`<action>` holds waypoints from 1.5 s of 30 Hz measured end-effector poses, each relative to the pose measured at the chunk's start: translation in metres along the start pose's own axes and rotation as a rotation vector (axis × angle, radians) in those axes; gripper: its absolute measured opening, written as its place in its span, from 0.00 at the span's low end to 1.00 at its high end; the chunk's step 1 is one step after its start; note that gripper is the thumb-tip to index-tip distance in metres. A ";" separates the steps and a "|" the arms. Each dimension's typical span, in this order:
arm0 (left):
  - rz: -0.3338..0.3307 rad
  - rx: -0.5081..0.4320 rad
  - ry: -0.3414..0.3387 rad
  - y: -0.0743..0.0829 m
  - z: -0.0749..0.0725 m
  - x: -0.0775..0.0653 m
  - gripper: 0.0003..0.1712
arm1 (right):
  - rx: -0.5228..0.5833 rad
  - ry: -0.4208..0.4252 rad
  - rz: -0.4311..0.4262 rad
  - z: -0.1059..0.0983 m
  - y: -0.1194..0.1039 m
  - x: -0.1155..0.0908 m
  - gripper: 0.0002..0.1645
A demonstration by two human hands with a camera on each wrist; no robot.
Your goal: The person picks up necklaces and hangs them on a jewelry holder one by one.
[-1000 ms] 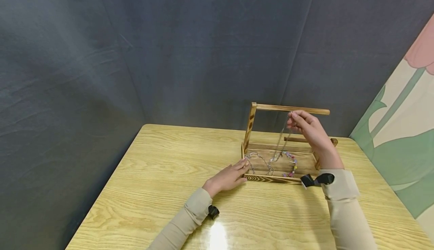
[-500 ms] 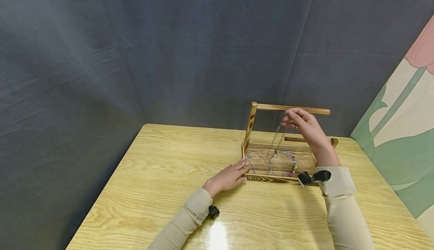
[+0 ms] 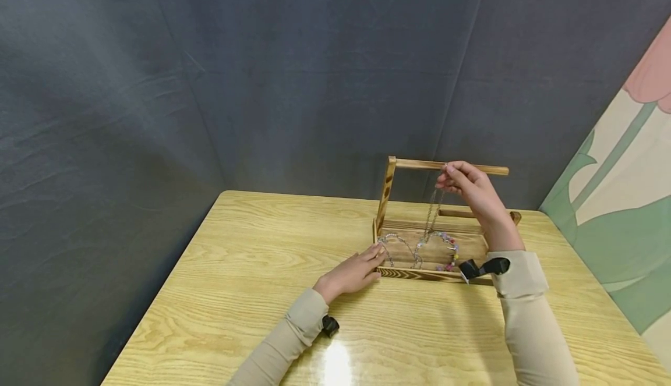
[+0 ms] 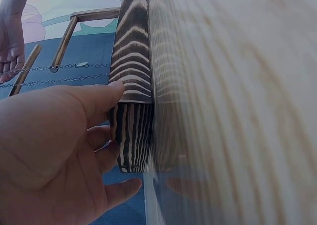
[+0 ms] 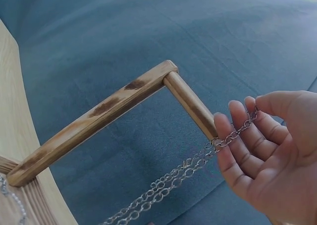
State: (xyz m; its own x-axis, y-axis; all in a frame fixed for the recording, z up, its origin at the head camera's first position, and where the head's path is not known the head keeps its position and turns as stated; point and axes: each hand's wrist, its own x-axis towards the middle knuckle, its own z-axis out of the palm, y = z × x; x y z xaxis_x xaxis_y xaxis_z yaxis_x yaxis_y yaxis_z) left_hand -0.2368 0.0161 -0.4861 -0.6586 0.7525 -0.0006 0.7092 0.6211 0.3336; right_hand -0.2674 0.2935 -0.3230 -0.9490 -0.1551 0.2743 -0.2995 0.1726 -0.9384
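The right fingers (image 5: 260,144) have carried the chain (image 5: 188,173) slightly leftward.

White glare spots the table (image 3: 251,240) in front of the stand (image 3: 387,194), with a soft shadow before its right end. Both wrist views look dimmer and bluish.

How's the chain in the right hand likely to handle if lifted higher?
Probably floppy: the silver chain hangs in two linked strands below the right hand. Likely light, since it looks thin and a fingertip pinch holds it. Might snag: its loops are open and the wooden rail appears close.
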 end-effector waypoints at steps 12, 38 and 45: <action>-0.001 -0.006 -0.006 0.000 -0.001 0.000 0.32 | -0.023 0.016 -0.005 0.000 0.000 0.002 0.23; 0.011 -0.020 -0.009 0.001 -0.001 -0.001 0.33 | -0.004 0.068 -0.025 0.000 -0.002 0.010 0.23; 0.013 -0.026 -0.008 -0.001 -0.001 0.000 0.33 | -0.014 0.097 -0.051 -0.002 -0.002 0.011 0.18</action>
State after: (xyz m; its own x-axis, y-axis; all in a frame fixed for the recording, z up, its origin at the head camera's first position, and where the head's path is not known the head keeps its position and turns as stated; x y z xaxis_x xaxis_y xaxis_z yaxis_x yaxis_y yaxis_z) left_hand -0.2373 0.0152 -0.4856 -0.6477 0.7619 -0.0035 0.7106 0.6057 0.3581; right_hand -0.2772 0.2930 -0.3173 -0.9375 -0.0692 0.3410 -0.3480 0.1803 -0.9200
